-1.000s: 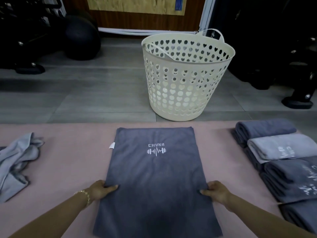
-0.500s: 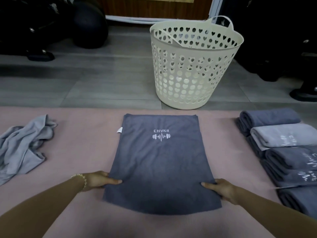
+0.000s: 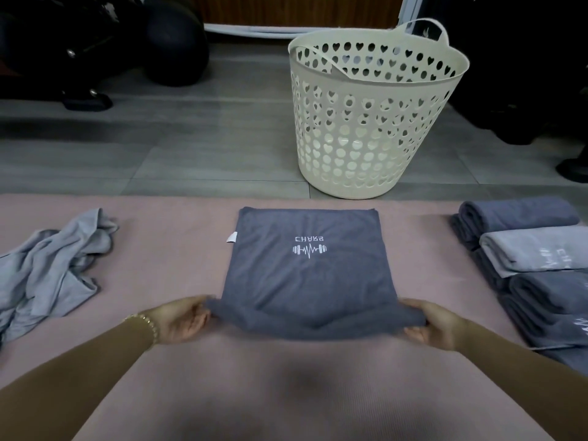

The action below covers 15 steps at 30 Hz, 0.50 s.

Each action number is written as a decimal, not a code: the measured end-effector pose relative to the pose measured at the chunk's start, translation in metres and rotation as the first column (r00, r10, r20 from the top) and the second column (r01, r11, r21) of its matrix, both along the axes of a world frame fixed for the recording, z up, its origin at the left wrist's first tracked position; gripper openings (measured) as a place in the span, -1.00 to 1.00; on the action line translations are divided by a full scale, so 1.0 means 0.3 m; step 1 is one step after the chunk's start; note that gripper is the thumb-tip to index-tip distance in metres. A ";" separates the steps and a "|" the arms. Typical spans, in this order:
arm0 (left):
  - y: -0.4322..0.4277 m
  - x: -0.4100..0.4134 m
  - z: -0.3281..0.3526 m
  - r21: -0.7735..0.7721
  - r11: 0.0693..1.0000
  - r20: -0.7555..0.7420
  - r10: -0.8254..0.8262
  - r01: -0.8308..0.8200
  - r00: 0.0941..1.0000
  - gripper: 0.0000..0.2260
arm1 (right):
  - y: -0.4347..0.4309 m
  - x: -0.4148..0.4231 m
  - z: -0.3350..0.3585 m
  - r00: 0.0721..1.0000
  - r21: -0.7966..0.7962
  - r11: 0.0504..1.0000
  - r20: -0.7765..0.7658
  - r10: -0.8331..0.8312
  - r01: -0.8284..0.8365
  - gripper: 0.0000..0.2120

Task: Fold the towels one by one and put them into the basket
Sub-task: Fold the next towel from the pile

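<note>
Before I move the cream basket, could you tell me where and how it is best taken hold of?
Probably by the far handle, from above, with a hook grip through its loop: it stands upright over the rim of the basket, free of anything. The near handle lies folded inside the rim, so it is harder to reach, and the wide, tapering wall suits no one-handed side grip.

Dark grey towel (image 3: 307,272), white logo up, flat on pink surface (image 3: 178,249); near edge lifted and doubled over. Crumpled light grey towel (image 3: 54,268) well to left. Folded grey towels (image 3: 534,265) overlapping in row at right. Cream basket (image 3: 369,122), heart-shaped holes, upright on floor (image 3: 191,148) just beyond.
</note>
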<state>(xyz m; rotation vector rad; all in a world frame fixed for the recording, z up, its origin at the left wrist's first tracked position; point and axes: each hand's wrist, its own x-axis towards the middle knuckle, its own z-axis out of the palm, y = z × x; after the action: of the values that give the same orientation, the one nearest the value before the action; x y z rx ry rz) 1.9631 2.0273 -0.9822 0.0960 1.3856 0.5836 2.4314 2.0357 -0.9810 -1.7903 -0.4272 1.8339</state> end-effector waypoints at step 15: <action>0.157 0.139 -0.160 0.224 0.872 -0.720 -0.153 0.435 0.677 -0.74 | 0.173 -0.084 -0.117 0.835 0.149 0.967 0.541 0.097 -0.208 -0.55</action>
<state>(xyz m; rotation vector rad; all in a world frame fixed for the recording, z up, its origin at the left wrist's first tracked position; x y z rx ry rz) 2.0049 2.0744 -1.0303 0.9357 1.9040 0.5479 2.4061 2.0876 -1.0161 -2.1509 -0.9573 1.2968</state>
